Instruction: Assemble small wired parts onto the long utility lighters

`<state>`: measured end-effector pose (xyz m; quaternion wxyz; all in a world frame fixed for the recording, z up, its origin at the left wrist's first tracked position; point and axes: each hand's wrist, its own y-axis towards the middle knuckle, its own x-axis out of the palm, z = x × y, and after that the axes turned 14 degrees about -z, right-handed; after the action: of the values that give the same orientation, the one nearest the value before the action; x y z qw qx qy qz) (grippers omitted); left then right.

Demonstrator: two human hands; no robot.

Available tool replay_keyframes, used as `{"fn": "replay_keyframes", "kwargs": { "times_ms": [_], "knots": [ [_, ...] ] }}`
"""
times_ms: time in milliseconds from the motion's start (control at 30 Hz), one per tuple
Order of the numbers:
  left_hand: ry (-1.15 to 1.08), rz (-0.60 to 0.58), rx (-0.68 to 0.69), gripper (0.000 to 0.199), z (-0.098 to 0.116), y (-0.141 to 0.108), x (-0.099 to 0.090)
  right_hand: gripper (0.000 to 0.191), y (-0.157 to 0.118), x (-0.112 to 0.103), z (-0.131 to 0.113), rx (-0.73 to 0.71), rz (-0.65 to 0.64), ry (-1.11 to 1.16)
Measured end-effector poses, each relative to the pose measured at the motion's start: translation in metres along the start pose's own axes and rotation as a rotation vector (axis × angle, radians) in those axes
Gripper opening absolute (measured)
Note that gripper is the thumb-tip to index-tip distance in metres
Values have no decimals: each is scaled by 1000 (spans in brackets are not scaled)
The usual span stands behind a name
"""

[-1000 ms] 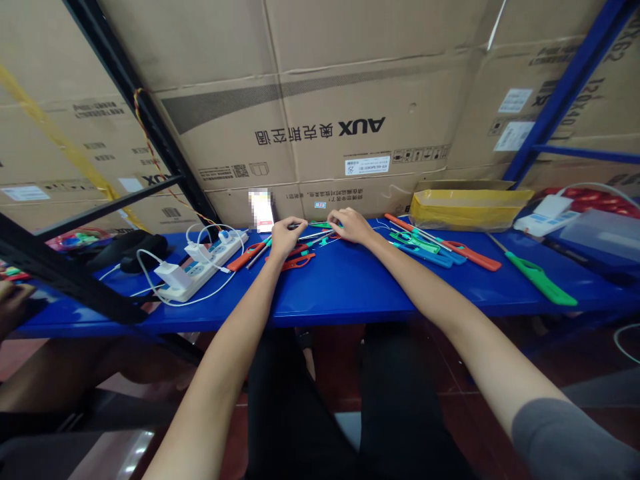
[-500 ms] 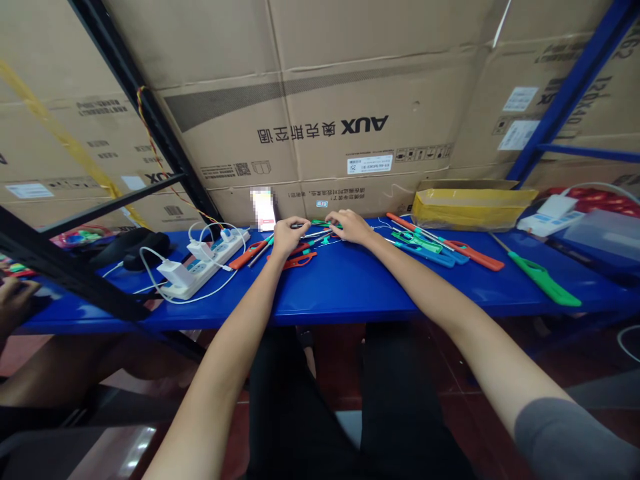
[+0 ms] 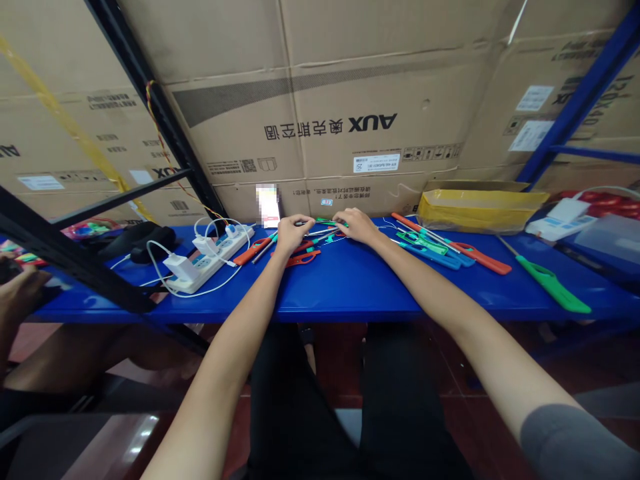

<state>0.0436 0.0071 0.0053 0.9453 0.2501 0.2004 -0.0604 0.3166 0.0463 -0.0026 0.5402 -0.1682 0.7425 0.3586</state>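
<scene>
My left hand [image 3: 293, 235] is pinched closed over the back of the blue table, thumb against fingertips; whatever it holds is too small to make out. Close beside it, my right hand [image 3: 356, 225] has its fingers curled down by some green parts [image 3: 325, 221], and its grip is partly hidden. Below and between the hands lie thin metal rods, teal bits and an orange-red lighter [image 3: 303, 259] with a trigger loop. Left of my left hand rests another orange long-nosed lighter [image 3: 251, 251]. To the right of my right hand are blue lighters [image 3: 434, 257] and an orange lighter [image 3: 484, 259].
A green long-nosed lighter [image 3: 553, 285] lies at the right. A yellow-taped box [image 3: 480, 210] stands behind. A phone [image 3: 271, 208] leans on the cardboard. At left are a power strip [image 3: 213, 261] with chargers, a black post [image 3: 160, 113] and another person's hand [image 3: 20, 290].
The view has shifted slightly, so the scene sits a little to the right. Both hands stay at nearly the same spot, with only small finger movement.
</scene>
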Motion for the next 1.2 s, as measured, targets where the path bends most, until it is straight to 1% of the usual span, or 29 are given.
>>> {"fn": "replay_keyframes", "kwargs": {
  "times_ms": [300, 500, 667, 867, 1200],
  "knots": [
    [-15, 0, 9, 22, 0, -1, 1, 23, 0, 0, 0, 0, -8, 0],
    [7, -34, 19, 22, 0, -2, 0, 24, -1, -1, 1, 2, -6, 11],
    [27, -39, 44, 21, 2, -2, 0, 28, -1, -1, 2, -8, -7, 11],
    [29, -37, 35, 22, 3, -3, 0, 33, 1, 1, 3, -21, -26, 18],
    [25, -58, 39, 18, 8, -4, 0, 26, 0, 0, 4, -7, -23, -4]
  ]
}}
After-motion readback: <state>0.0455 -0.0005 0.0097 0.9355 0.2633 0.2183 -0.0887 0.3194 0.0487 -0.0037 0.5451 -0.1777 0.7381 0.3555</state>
